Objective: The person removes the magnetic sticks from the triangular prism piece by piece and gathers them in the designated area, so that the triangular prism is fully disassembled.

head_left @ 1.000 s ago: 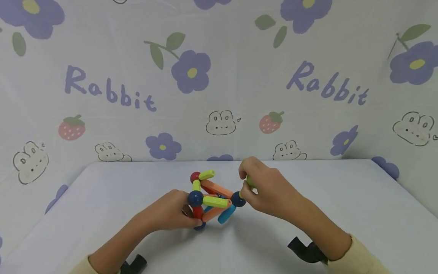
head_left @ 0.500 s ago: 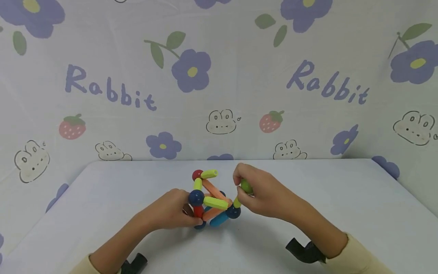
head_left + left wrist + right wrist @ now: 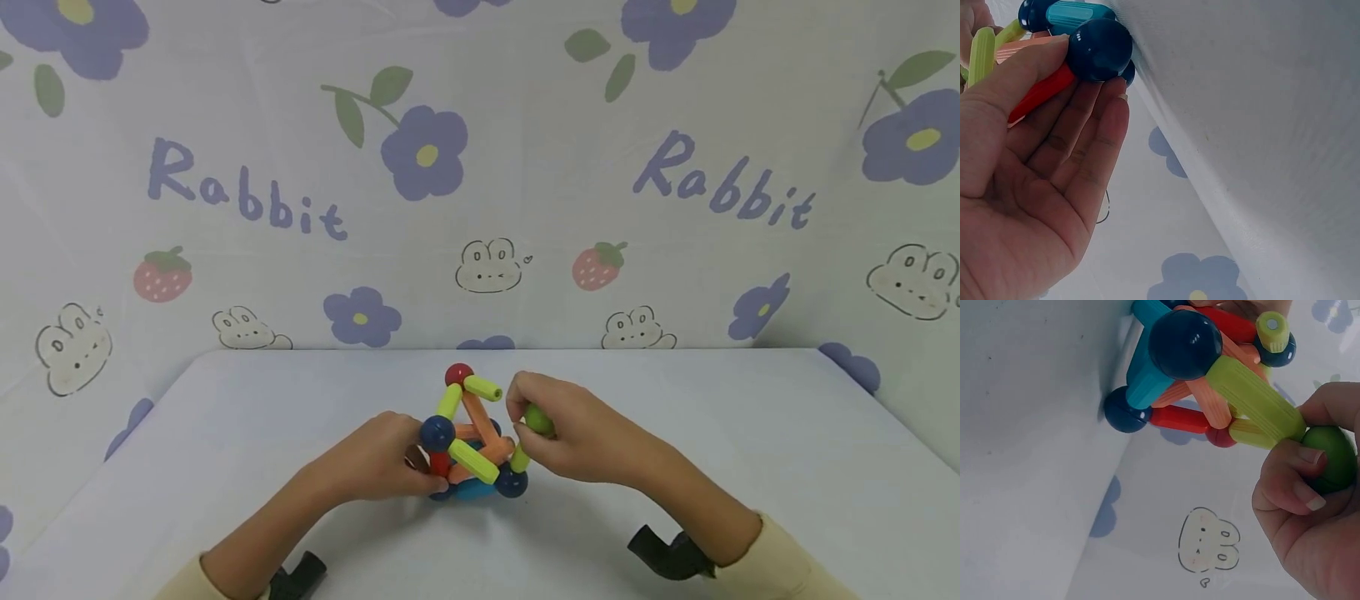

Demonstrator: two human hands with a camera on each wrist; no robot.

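Observation:
A frame of magnetic sticks and balls (image 3: 486, 421) stands on the table between both hands. Its sticks are lime, orange, red and blue, joined by dark blue balls and a red ball (image 3: 460, 377) on top. My left hand (image 3: 386, 458) grips its lower left corner, thumb by a dark blue ball (image 3: 1100, 50) and along a red stick (image 3: 1041, 92). My right hand (image 3: 581, 425) pinches a green ball (image 3: 1330, 459) at the upper end of a lime stick (image 3: 1254, 397). That stick's lower end meets a dark blue ball (image 3: 512, 480). Fingers partly hide both grips.
The white tabletop (image 3: 337, 558) surrounds the frame. A patterned cloth (image 3: 525, 167) with flowers and rabbits hangs behind the table's far edge. Black straps (image 3: 671, 552) show near both sleeves.
My right hand has moved down and slightly left with the green ball. The dark blue ball below it has sunk toward the table, and the frame's red top has tilted right. My left hand stays nearly still.

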